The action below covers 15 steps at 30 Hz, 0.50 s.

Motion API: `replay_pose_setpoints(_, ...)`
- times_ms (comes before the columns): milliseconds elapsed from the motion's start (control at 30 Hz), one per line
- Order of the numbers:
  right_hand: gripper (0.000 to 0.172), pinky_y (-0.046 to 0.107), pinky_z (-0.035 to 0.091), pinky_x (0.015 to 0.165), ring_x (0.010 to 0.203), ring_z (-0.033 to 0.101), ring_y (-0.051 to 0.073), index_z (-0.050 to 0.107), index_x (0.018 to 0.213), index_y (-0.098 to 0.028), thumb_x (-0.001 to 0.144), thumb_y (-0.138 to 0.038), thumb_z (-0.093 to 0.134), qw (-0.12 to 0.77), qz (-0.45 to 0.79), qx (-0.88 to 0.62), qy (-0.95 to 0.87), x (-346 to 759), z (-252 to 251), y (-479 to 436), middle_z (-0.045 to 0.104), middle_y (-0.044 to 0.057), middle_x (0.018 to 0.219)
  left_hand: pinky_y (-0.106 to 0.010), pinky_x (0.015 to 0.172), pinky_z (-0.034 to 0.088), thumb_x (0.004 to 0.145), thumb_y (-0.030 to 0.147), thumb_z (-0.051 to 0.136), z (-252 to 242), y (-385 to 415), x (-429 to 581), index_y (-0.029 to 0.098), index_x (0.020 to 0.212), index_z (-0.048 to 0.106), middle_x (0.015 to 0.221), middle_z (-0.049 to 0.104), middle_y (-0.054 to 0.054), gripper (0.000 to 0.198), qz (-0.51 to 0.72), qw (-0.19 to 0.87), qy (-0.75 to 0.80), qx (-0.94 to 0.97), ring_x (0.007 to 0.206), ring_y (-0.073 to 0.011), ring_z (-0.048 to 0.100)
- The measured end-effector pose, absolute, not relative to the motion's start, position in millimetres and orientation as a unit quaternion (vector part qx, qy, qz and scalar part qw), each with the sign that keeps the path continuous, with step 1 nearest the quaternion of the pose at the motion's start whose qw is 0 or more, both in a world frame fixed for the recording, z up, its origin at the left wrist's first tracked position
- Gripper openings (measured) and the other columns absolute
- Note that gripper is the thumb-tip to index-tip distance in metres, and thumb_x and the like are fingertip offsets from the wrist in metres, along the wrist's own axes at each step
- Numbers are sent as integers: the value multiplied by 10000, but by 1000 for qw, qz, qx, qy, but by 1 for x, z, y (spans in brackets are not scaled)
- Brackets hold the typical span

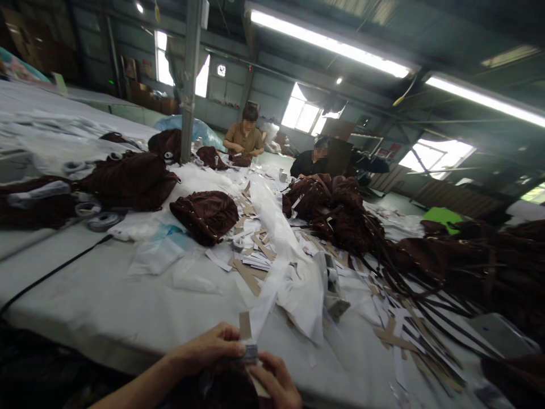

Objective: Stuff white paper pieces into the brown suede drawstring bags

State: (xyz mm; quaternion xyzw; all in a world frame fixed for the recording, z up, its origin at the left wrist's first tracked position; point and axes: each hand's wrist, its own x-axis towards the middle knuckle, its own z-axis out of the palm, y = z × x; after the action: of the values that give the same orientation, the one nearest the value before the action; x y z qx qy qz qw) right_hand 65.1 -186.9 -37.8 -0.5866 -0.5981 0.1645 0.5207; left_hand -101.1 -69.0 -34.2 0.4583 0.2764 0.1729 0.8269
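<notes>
- No legible writing or brand is seen on any item.
- A small grey piece (249,353) is pinched between left hand (212,347) and right hand (275,379) at the table's (97,301) near edge; a brown strip (244,325) stands up just behind it.
- Two other people (246,137) are counted at the far end.
- Dark brown garment heaps (206,215) lie among scattered paper strips (255,258).

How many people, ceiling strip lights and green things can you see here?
Co-workers across the table: 2, one in a tan shirt and one in black
Own hands: 2, left hand and right hand, both on a small grey bundle
Long strip lights: 2
Green things: 1
Total: 7
</notes>
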Motion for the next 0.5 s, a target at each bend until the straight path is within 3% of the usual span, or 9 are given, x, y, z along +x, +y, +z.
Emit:
replay_pose_setpoints(167, 133, 239, 499, 636, 649, 622, 167, 739, 788, -264, 828, -327, 628, 524, 199, -591, -579, 66, -29, -176, 667, 29, 713, -157, 389, 271, 699, 425, 696, -28, -70, -98, 119, 768, 651, 581, 487, 50, 317, 163, 794, 250, 529, 451, -48, 354)
replay_pose_setpoints(300, 119, 237, 500, 665, 717, 631, 170, 725, 798, -244, 829, -259, 611, 474, 218, -597, -609, 69, -19, -173, 663, 36, 789, -174, 395, 326, 723, 444, 664, -26, -68, -96, 142, 786, 644, 588, 467, 54, 309, 130, 782, 226, 566, 424, -57, 378)
replay_pose_setpoints(500, 139, 260, 491, 726, 824, 631, 188, 737, 804, -245, 807, -212, 602, 455, 256, -603, -603, 72, -16, -160, 661, 53, 904, -187, 420, 282, 694, 489, 689, -16, -67, -104, 133, 909, 670, 608, 525, 41, 416, 123, 759, 244, 590, 478, -74, 400)
